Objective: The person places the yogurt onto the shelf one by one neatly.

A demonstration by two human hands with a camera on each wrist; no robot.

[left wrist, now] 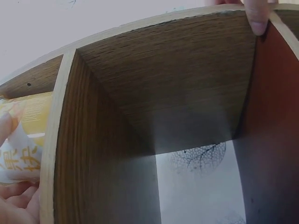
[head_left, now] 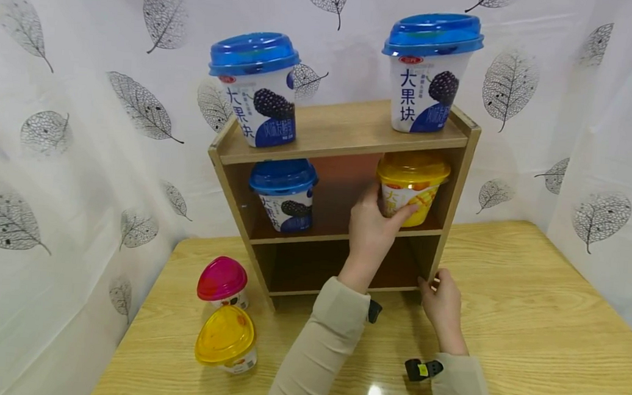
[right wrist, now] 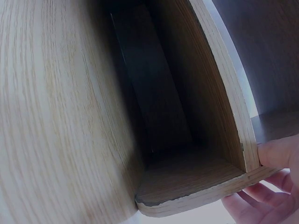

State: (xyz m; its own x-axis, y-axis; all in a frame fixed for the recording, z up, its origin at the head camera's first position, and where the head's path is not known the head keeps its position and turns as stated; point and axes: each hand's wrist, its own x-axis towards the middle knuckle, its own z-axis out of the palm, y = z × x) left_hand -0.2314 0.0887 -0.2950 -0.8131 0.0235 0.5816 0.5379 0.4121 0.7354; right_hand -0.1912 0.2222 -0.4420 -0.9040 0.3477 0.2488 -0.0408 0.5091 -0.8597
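My left hand (head_left: 371,229) grips a yellow-lidded yogurt cup (head_left: 412,195) with a mango picture, at the right end of the wooden shelf unit's (head_left: 331,131) middle level. In the left wrist view, fingers and thumb lie around the cup (left wrist: 30,130) at the left edge. My right hand (head_left: 443,301) holds the unit's lower right corner; in the right wrist view, the thumb of this hand (right wrist: 275,186) lies inside and its fingers outside the side panel. On the same level as the yellow cup, a blue-lidded blackberry yogurt cup (head_left: 285,198) stands at the left.
Two more blue-lidded cups stand on top, one left (head_left: 259,95) and one right (head_left: 426,77). Left of the unit, a pink-lidded cup (head_left: 223,280) and another yellow-lidded cup (head_left: 227,338) are on the wooden table (head_left: 532,335). Behind hangs a leaf-patterned curtain (head_left: 86,175).
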